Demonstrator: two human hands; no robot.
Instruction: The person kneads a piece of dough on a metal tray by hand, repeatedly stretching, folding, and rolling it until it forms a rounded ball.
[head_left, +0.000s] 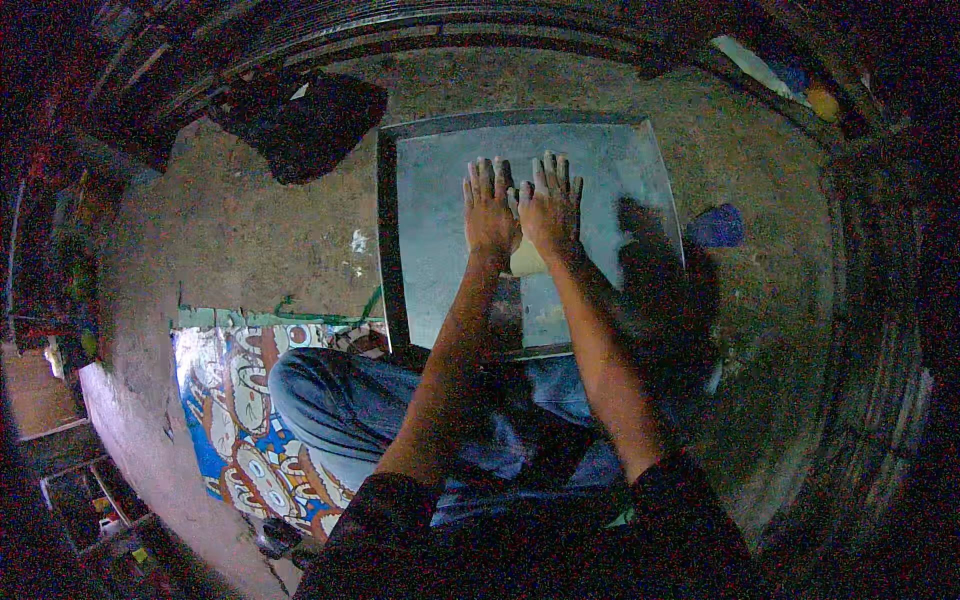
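Observation:
Both of my hands press side by side, fingers stretched flat and dusted pale, on a pale yellow lump (pixel 525 260), perhaps dough, partly hidden beneath them. My left hand (pixel 489 215) covers its left part, and my right hand (pixel 548 210) covers its right part. The lump lies on a grey, square board or tray (pixel 430 160) with a raised rim. A dark shadow falls across the right side of this surface.
A black cloth or bag (pixel 320 120) lies at the back left, and a blue object (pixel 715 225) sits right of the board. My crossed legs rest near a cartoon-patterned mat (pixel 240 410) on the concrete floor (pixel 260 230). Cluttered shelving (pixel 95 500) stands at the left edge.

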